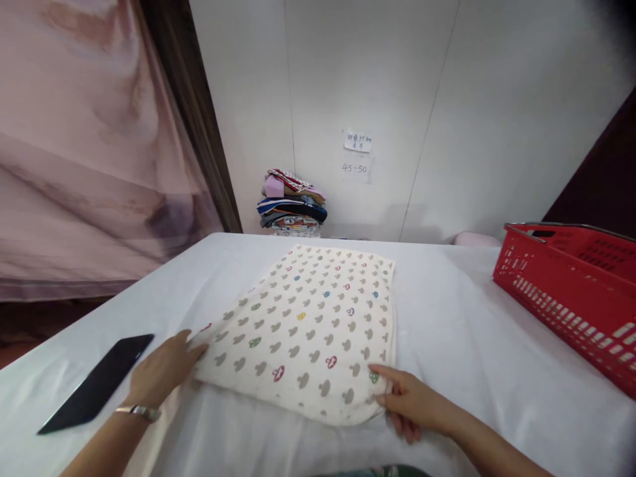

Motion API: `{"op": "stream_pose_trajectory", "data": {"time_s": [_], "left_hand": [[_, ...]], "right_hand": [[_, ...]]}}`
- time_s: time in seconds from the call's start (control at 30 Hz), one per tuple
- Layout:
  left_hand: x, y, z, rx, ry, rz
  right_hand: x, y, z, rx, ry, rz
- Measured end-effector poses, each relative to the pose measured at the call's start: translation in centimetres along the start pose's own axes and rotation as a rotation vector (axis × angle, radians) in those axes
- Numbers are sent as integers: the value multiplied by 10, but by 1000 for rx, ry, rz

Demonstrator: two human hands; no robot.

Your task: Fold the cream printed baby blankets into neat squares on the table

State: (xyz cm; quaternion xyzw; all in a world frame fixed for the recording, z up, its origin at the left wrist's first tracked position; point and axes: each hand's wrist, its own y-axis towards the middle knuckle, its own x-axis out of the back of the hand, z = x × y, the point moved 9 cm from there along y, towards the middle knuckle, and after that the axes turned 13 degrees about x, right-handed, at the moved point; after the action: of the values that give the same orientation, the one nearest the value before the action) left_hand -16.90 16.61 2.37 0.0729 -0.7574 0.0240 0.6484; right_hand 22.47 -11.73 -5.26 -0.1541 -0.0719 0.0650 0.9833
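A white cloth (308, 331) printed with small mushrooms, mostly grey with some red, green, blue and yellow, lies folded on the white-covered table. My left hand (166, 368), with a metal band on its wrist, grips the cloth's near left edge between thumb and fingers. At the near right corner, my right hand (410, 401) pinches the cloth's edge, index finger on top and the other fingers curled below. The cloth's near edge appears slightly raised off the table, and its layers show along the right side.
A flat black object (99, 384) lies left of my left hand. On the right stands a red plastic basket (561, 291). Beyond the table's far edge is a stack of folded fabrics (292, 205) against the wall, below handwritten paper notes (356, 142). A pink curtain (89, 146) hangs at left.
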Motion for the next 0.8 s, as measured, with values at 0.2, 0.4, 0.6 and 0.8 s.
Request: {"op": "stream_pose_trajectory", "data": {"time_s": [0.2,0.4,0.6,0.8], "left_hand": [[6,-50,-109,-407,-53,-132],[-40,-70,-150,-494,25,-79],[-65,-57,-124,-418,106,-52],[-76,-51,-121,-411,132,-33]], "right_hand": [[50,24,82,300,-333,-254],[87,108,151,603,-959,-407],[168,192,74,40,-1123,-320],[201,228,90,166,-1219,-433]]}}
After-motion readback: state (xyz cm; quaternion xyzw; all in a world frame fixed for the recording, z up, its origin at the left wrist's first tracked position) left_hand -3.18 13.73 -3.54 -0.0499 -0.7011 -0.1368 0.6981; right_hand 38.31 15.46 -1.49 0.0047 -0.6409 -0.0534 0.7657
